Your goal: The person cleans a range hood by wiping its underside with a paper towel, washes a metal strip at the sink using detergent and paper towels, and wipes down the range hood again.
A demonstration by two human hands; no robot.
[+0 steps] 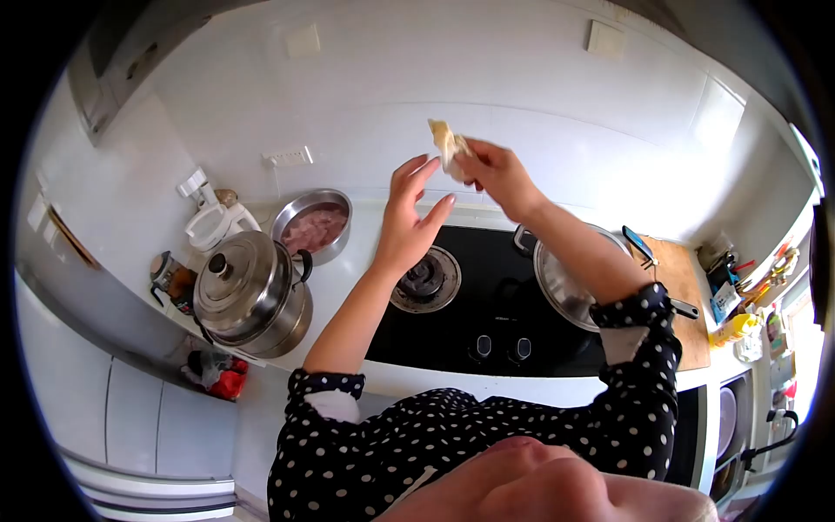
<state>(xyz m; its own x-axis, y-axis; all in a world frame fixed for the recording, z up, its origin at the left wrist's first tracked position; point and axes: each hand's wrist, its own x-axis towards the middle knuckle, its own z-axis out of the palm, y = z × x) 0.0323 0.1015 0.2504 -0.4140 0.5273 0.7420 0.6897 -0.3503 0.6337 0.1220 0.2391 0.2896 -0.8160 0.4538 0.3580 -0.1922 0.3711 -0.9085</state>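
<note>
While pinched in the right hand (497, 177), held aloft beside the spread left hand (406, 211): pale, crumpled piece (446, 150)

When followed from near to far, first polka-dot sleeves (648, 370), rolled back along both forearms. Just beyond, at the near edge of the black cooktop (474, 304), two knobs (483, 347). To the left, a lidded steel pot (248, 300) on the counter; to the right, a steel pan (565, 283), partly hidden behind the right forearm, with a wooden board (685, 261) farther right. Between the forearms, a bare burner (426, 278); left of the cooktop, toward the far side, a steel bowl (344, 241) of pinkish pieces (313, 228).

Above the cooktop's far part, both hands raised. On the left, thumb and fingers held well apart, gripping nothing visible. On the right, fingertips closed on the lower part of the pale, crumpled piece. Nearest, therefore, to the right hand, just left of its fingers; also just right of the left fingertips and slightly farther off. Cannot tell whether touching those. Long axis tilted: from the right fingertips upward and leftward to a yellowish free tip. Behind, a white wall (391, 70).
</note>
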